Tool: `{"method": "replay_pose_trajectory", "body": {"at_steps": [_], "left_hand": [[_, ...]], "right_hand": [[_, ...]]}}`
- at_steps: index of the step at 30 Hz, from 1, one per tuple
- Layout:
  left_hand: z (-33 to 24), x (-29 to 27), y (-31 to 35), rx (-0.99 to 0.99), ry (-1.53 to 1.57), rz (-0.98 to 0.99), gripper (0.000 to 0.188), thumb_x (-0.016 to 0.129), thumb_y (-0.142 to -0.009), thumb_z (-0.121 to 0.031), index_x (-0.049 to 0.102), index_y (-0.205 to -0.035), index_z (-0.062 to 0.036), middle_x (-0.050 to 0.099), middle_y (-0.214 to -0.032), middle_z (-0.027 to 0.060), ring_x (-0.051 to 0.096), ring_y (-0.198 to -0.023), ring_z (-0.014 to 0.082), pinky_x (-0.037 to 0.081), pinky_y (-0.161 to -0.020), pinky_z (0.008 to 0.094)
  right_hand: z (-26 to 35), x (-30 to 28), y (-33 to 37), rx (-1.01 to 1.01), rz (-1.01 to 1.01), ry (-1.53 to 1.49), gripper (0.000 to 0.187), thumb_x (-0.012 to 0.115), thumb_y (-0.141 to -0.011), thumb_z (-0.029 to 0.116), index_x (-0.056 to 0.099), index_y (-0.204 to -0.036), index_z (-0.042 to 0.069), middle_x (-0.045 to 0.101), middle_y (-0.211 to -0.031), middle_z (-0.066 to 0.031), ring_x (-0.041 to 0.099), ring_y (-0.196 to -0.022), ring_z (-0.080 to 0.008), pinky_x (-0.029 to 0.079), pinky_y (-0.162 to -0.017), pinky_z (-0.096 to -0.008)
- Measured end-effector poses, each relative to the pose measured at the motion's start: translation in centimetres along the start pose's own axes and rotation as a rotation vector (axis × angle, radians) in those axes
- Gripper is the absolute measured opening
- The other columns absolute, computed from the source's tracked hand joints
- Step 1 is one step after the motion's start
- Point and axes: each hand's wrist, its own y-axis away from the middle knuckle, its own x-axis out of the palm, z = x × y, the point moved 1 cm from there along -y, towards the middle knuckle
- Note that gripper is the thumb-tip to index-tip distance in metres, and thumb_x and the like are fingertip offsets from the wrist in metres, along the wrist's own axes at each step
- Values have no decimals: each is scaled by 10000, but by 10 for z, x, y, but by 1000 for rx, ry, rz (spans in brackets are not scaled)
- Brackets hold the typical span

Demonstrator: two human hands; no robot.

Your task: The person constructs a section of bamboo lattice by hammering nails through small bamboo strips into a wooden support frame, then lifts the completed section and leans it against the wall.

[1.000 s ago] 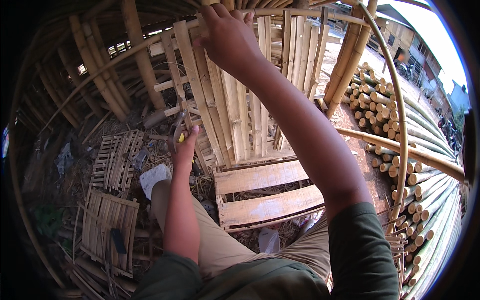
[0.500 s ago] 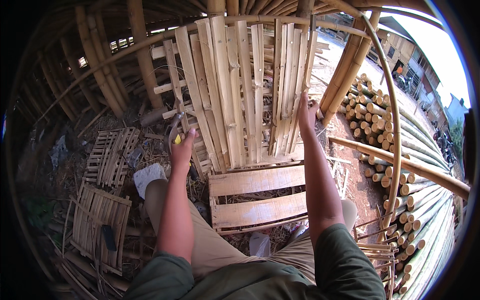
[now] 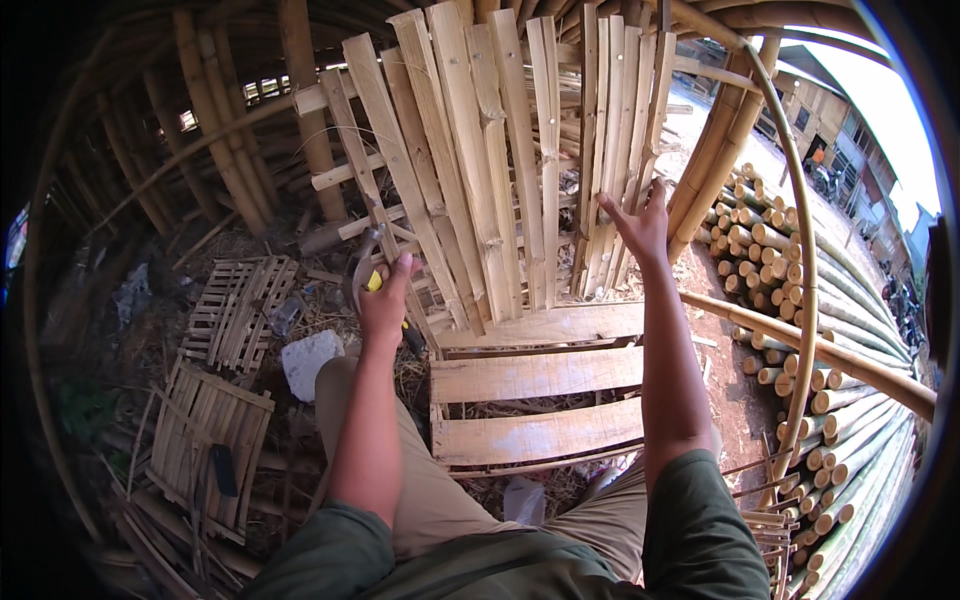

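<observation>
My left hand is closed round a hammer with a curved metal head and a yellow and black handle. Its thumb points up beside the left edge of a slatted bamboo panel. Long split slats run up the panel, nailed across crosspieces at the back, and they fan out toward the top. My right hand is over the right-hand slats, thumb and fingers spread apart, with nothing seen in it. Below the panel's lower end, between my knees, lies a low wooden bench of wide planks.
Smaller slatted panels lie on the littered ground at left, a dark phone-like object on one. A white block sits by my left knee. Bamboo posts and a stack of cut poles stand at right.
My right hand has let go of the right edge slat, spreading its fingers and dropping slightly lower. My left hand keeps the hammer. The whole view has shifted a little.
</observation>
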Motion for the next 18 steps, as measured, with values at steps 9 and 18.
{"method": "replay_pose_trajectory", "body": {"at_steps": [9,18], "left_hand": [[-8,23,23,-292,251,-68,343,680,-897,-146,559,-1162,36,660,-1044,145,673,-980,252,543,-877,372],[14,37,52,-640,279,-132,378,669,-910,-254,536,-1167,-10,642,-1071,143,665,-986,255,528,-914,374]], "right_hand": [[63,-56,-60,-279,51,316,1407,807,-514,725,125,-1493,-20,420,-1337,-351,440,-1244,-480,367,-1054,-503],[23,-31,-64,-182,329,392,1275,811,-528,709,252,-1457,37,510,-1326,-289,418,-1300,-456,306,-1094,-520]]}}
